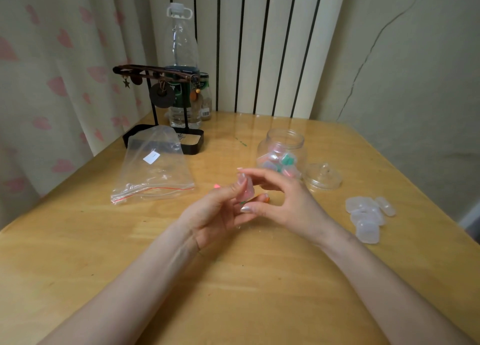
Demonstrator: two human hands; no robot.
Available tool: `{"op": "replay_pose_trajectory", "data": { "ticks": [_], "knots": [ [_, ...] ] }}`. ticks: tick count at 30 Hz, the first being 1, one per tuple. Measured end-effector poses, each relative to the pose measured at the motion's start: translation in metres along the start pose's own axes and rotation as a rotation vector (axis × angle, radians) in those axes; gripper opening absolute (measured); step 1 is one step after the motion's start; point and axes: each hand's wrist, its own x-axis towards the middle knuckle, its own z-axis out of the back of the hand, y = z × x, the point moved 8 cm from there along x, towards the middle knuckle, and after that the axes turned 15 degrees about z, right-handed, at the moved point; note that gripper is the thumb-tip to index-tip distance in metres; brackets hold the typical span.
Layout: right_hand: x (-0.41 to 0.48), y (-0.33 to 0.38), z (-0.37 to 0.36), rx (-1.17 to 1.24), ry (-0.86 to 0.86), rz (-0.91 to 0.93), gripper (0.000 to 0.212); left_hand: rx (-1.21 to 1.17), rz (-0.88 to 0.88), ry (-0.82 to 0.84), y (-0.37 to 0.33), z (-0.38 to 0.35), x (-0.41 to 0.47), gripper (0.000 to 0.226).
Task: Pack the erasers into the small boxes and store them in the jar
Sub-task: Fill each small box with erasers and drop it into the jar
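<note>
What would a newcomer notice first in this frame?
Mid-frame, the left hand and right hand together pinch a small clear box with something pink inside. Just behind them stands the open jar, part-filled with coloured boxes, its lid lying to its right. A heap of empty small boxes sits further right, and a clear zip bag lies on the left.

Nothing legible; white sticker [151, 158] on the plastic bag [158, 173] too small to read; barcode [205, 113] on the small bottle [207, 97], digits blurred; tall bottle [181, 40] with green label [178, 91] likewise.
</note>
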Motion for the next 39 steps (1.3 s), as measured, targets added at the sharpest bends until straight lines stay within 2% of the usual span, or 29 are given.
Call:
{"op": "replay_pose_trajectory", "data": {
  "ticks": [2, 6, 12, 14, 17, 19, 21, 26, 30, 31, 34, 35, 39],
  "knots": [
    [0.000, 0.002, 0.001, -0.038, -0.049, 0.013, 0.041, 0.063, -0.019, -0.034, 0.000, 0.000, -0.001, 0.046],
    [-0.002, -0.001, 0.003, -0.023, -0.054, -0.015, 0.036, 0.157, -0.033, -0.116, 0.000, -0.002, -0.004, 0.015],
    [-0.002, 0.003, 0.002, -0.102, -0.054, 0.057, 0.042, 0.176, -0.082, -0.175, -0.004, -0.002, -0.007, 0.014],
    [0.000, 0.004, 0.007, -0.159, -0.093, 0.094, 0.039, 0.175, -0.084, -0.178, -0.003, -0.002, -0.007, 0.027],
    [0.007, -0.015, 0.041, -0.169, -0.333, -0.008, 0.036, 0.258, -0.128, -0.287, -0.008, 0.001, -0.008, 0.046],
    [0.016, -0.030, 0.076, -0.240, -0.524, -0.089, 0.041, 0.285, -0.189, -0.400, -0.016, 0.008, -0.013, 0.037],
    [0.029, -0.040, 0.103, -0.348, -0.596, -0.128, 0.044, 0.298, -0.212, -0.479, -0.021, 0.014, -0.016, 0.025],
    [0.052, -0.065, 0.119, -0.503, -0.427, -0.290, 0.052, 0.304, -0.214, -0.483, -0.023, 0.016, -0.018, 0.013],
    [0.021, -0.065, 0.145, -0.540, -0.451, -0.336, 0.025, 0.316, -0.210, -0.479, -0.022, 0.018, -0.017, 0.010],
    [0.009, -0.067, 0.152, -0.606, -0.383, -0.410, 0.020, 0.314, -0.209, -0.474, -0.022, 0.018, -0.016, 0.011],
    [-0.032, -0.078, 0.155, -0.904, 0.070, -0.740, 0.007, 0.296, -0.219, -0.452, -0.021, 0.016, -0.016, 0.012],
    [-0.043, -0.079, 0.153, -0.950, 0.170, -0.798, 0.008, 0.294, -0.222, -0.444, -0.021, 0.014, -0.016, 0.012],
    [-0.059, -0.085, 0.141, -1.015, 0.284, -0.839, 0.039, 0.329, -0.214, -0.437, -0.019, 0.010, -0.015, 0.011]
  ]
}}
